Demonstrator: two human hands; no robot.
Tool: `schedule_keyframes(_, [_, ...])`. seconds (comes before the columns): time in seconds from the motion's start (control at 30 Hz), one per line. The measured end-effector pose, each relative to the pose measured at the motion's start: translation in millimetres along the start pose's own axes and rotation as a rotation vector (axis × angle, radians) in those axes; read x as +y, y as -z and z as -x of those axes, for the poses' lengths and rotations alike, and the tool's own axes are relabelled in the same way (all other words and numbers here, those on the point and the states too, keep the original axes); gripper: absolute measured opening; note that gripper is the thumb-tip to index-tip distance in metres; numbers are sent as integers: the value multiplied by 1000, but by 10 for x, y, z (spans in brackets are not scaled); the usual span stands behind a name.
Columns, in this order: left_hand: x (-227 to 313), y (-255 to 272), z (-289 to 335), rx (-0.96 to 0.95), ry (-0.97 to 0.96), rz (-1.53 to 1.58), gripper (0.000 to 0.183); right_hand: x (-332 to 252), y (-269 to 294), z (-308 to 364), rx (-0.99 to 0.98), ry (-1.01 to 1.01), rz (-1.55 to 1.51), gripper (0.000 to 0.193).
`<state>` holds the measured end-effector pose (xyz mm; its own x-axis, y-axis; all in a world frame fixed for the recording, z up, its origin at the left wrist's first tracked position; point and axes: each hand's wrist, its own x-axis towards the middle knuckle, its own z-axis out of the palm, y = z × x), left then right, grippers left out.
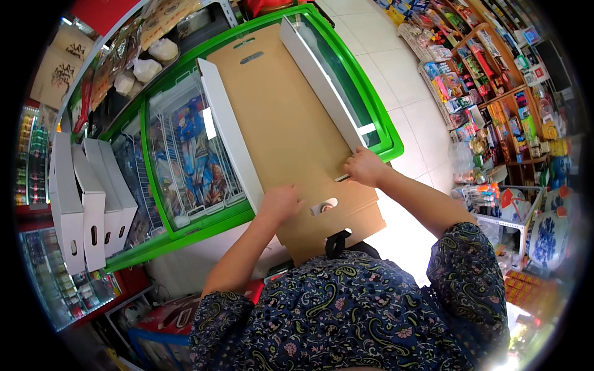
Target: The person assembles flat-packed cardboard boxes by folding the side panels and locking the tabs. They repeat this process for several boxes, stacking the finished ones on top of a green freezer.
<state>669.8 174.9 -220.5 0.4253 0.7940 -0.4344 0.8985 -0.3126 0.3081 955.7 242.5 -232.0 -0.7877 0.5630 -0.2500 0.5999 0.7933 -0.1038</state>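
A long cardboard box, partly folded, lies brown side up across the freezer. Its white left side wall and white right side wall stand up, while the near end with oval hand holes lies spread out toward my body. At the near left corner, my left hand is closed on the cardboard, its fingertips slightly blurred. My right hand pinches the box at the near end of the right wall, beside a small slot.
Beneath the box is a green-rimmed freezer with sliding glass lids and packaged goods inside. Several folded white boxes stand on its left end. Bagged goods sit behind it. Stocked shelves line the right, beyond a tiled floor.
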Motion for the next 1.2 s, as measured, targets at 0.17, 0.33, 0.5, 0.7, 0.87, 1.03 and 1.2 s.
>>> schedule_keyframes(0.17, [211,52,-223,3,-240,92,72,-7,-84,-34,62,-41,5,22])
schedule_keyframes(0.33, [368,86,-356,-141,-336,22,86,-57,-85,-62,109,-71,14,13])
schedule_keyframes(0.5, [408,114,-377,43,-537,21,66,-77,-227,-66,178,-124,40,9])
schedule_keyframes(0.7, [336,-34,-475,218,-736,-269,57,-92,-229,-55,169,-150,13,6])
schedule_keyframes(0.87, [380,34,-413,217,-685,-358,57,-268,69,488,676,-261,-261,33])
schedule_keyframes(1.03, [389,-22,-436,201,-702,-219,57,-463,-1076,1103,539,-1094,-1074,34])
schedule_keyframes(1.2, [405,-21,-470,149,-706,-228,59,-517,-1281,1080,172,-990,-1373,36])
